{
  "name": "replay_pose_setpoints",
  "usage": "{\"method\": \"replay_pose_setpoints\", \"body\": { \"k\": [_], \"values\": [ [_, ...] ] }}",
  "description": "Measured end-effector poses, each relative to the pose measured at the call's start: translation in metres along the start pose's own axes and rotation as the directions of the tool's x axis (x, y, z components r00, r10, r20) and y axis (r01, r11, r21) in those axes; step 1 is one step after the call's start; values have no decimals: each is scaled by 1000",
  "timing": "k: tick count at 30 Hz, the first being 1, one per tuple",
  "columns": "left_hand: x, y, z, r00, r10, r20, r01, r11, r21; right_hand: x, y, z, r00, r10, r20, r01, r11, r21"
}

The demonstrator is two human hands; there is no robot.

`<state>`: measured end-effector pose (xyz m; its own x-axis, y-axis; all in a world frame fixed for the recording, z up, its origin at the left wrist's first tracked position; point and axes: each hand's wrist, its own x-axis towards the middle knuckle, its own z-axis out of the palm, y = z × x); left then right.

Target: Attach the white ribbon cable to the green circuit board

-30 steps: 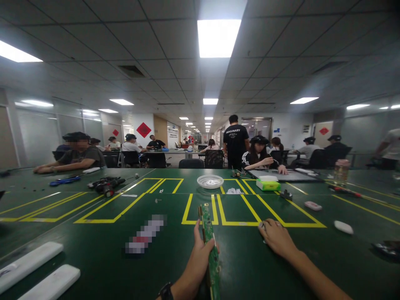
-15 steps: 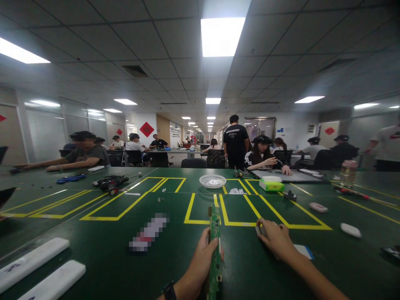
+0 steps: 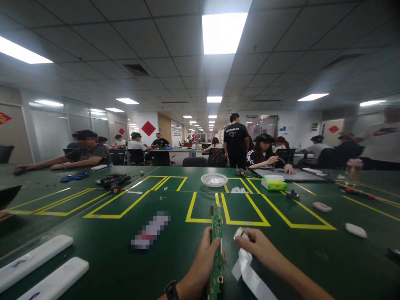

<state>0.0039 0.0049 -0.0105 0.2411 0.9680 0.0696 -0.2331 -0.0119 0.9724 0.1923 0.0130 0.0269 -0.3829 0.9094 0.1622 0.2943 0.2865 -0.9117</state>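
My left hand (image 3: pixel 204 254) is closed around a long, narrow green circuit board (image 3: pixel 216 250), held upright on edge near the middle of the table. To its right, my right hand (image 3: pixel 254 241) pinches one end of a white flat ribbon cable (image 3: pixel 254 281). The cable's end (image 3: pixel 239 233) sticks out past the fingertips towards the board, apart from it. Its strip hangs down in folds and runs out of the bottom of the view.
Two long white bars (image 3: pixel 53 279) lie at the lower left, near a pixelated object (image 3: pixel 151 231). A round white basket (image 3: pixel 214 180), a green-and-white tissue pack (image 3: pixel 273 183) and a dark power tool (image 3: pixel 114 182) stand farther back. Several people sit around the green table (image 3: pixel 118 266).
My right hand has moved left towards the board, lifting the white ribbon cable, which now hangs from its fingers. The left hand still holds the board in nearly the same place.
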Motion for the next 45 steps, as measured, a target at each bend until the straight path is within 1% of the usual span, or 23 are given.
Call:
{"method": "replay_pose_setpoints", "body": {
  "k": [2, 4, 6, 9, 13, 20, 24, 27, 29, 31, 37, 42, 45],
  "values": [
    [-1, 1, 0, 1000, -4, 10, 4, 1000, 5, -3, 3, 13, 996, 32, 81, -41, 993, 111],
    [-2, 2, 0, 1000, -3, 17, 3, 1000, 10, -5, 7, 23, 990, 54, 131, -74, 985, 153],
    [-3, 2, 0, 1000, -1, 18, 1, 1000, 0, -5, 12, 30, 986, 72, 147, -96, 982, 162],
    [-3, 2, 0, 1000, 1, 24, -1, 1000, -15, -5, 18, 35, 983, 106, 148, -130, 978, 161],
    [-4, 1, 2, 999, 10, 50, -9, 999, -33, -6, 18, 37, 983, 96, 154, -128, 969, 212],
    [-5, -2, 5, 996, 20, 89, -12, 996, -90, -11, 6, 39, 975, 107, 194, -160, 945, 284],
    [-4, -2, 4, 998, 25, 65, -21, 997, -70, -11, 8, 40, 978, 84, 192, -139, 946, 293],
    [-4, -1, 3, 997, 58, 43, -55, 997, -58, -8, 14, 42, 983, 67, 169, -111, 959, 263],
    [-5, 0, 3, 997, 72, 42, -69, 996, -61, -7, 17, 42, 984, 81, 158, -118, 964, 240],
    [-6, 1, 3, 997, 62, 50, -58, 996, -63, -8, 15, 42, 983, 103, 152, -137, 962, 235],
    [-6, 0, 4, 997, -21, 72, 26, 997, -68, -11, 5, 39, 976, 169, 136, -201, 938, 281],
    [-3, -3, 1, 999, 19, 44, -17, 998, -67, -11, 4, 37, 967, 151, 207, -215, 917, 336],
    [-2, -4, -1, 999, 51, 18, -50, 997, -54, -11, 2, 37, 959, 144, 246, -224, 914, 338]
  ]
}}
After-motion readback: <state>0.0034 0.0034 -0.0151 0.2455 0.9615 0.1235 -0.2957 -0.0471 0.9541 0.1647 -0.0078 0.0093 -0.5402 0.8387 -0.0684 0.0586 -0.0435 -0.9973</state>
